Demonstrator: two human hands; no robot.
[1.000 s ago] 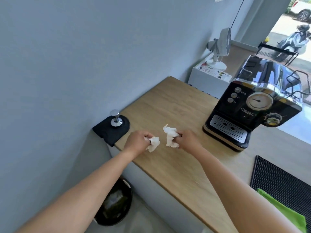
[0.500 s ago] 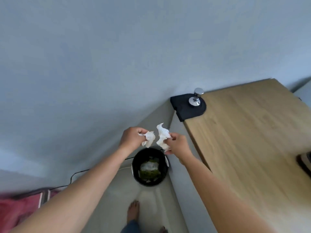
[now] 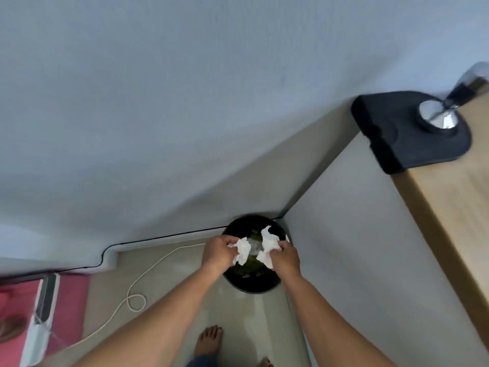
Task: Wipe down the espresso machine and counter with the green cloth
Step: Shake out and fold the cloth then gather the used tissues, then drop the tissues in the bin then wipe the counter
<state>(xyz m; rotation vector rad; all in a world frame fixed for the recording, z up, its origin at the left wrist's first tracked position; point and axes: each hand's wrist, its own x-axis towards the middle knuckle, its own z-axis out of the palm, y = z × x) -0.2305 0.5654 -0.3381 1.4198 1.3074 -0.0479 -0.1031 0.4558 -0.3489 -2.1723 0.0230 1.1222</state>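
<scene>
My left hand (image 3: pixel 217 252) grips a crumpled white tissue (image 3: pixel 242 251), and my right hand (image 3: pixel 287 256) grips a second crumpled white tissue (image 3: pixel 268 245). Both hands hang side by side right above the black round bin (image 3: pixel 251 283) on the floor, which holds white and greenish waste. The wooden counter (image 3: pixel 455 207) shows only at the right edge. Neither the espresso machine nor the green cloth is in view.
A black tamping mat (image 3: pixel 397 131) with a chrome tamper (image 3: pixel 436 119) sits on the counter's near corner. A white cable (image 3: pixel 137 287) loops over the floor, and a black cable (image 3: pixel 158 237) runs along the wall. My bare foot (image 3: pixel 209 340) stands below the bin.
The view swung from the counter down to the floor. Both hands carried the tissues off the counter's edge and lowered them to just over the bin.
</scene>
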